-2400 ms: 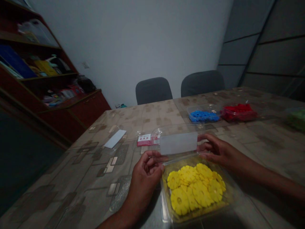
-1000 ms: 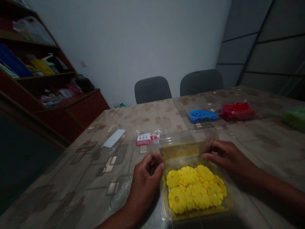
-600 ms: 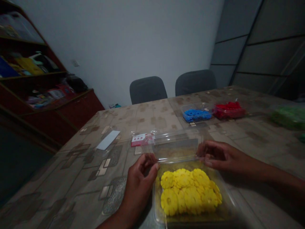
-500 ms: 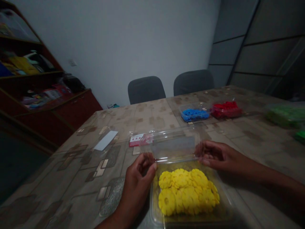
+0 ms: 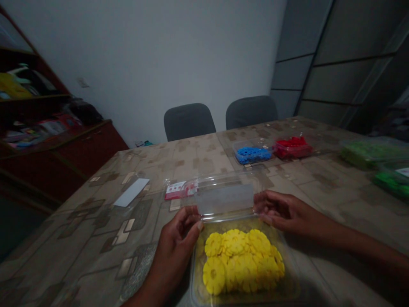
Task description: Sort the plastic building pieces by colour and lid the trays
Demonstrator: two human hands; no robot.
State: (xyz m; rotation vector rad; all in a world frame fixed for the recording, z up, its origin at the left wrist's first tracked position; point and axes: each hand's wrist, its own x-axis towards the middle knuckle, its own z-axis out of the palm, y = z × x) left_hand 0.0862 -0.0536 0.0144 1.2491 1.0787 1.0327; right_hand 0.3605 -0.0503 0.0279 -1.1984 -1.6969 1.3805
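A clear plastic box (image 5: 195,277) stands in front of me with yellow flower-shaped discs (image 5: 243,262) heaped inside. Its see-through lid (image 5: 223,198) is folded back on the far side, with a pale label on it. My left hand (image 5: 179,238) pinches the box's far left corner by the hinge, thumb and fingers pressed together. On the opposite corner, my right hand (image 5: 277,209) has its fingers curled round the edge of the box and lid.
Farther back stand a box of blue pieces (image 5: 253,154) and a box of red pieces (image 5: 293,147). Boxes of green pieces (image 5: 370,151) are at the right. A white card (image 5: 131,192) and a red-and-white packet (image 5: 175,190) lie to the left. Two chairs (image 5: 190,121) stand beyond the table.
The whole view has shifted slightly, so everything sits farther left and more of the green boxes shows. Both hands keep the same hold on the box.
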